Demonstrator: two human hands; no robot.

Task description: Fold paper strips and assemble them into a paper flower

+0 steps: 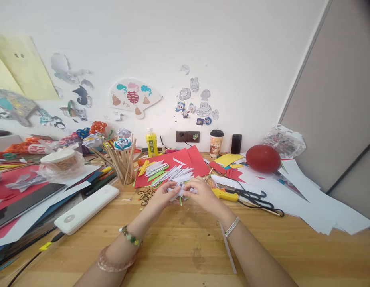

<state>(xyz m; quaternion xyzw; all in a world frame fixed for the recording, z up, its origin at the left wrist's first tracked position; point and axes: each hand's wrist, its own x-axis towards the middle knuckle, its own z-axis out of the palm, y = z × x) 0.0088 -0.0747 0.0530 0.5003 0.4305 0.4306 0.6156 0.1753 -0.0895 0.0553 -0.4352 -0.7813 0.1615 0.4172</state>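
Observation:
Both my hands meet over the middle of the wooden table, their fingers closed around a folded white paper piece [181, 191] with a bit of green showing below it. My left hand [165, 194] grips its left side, while my right hand [201, 193] pinches the right side. Much of the piece is hidden behind my fingers. Just beyond them lie folded white paper strips [177, 174] and green strips [157, 175], spread over red paper sheets [198, 159]. Several small dark rings [146, 196], like rubber bands, lie beside my left hand.
A yellow glue gun [225, 195] with a black cord lies right of my hands. Left are a white rectangular device [87, 207] and a bundle of wooden sticks [125, 165]. Behind stand a yellow bottle [151, 142], a lidded cup [216, 143], a phone [236, 144] and a red balloon [263, 158].

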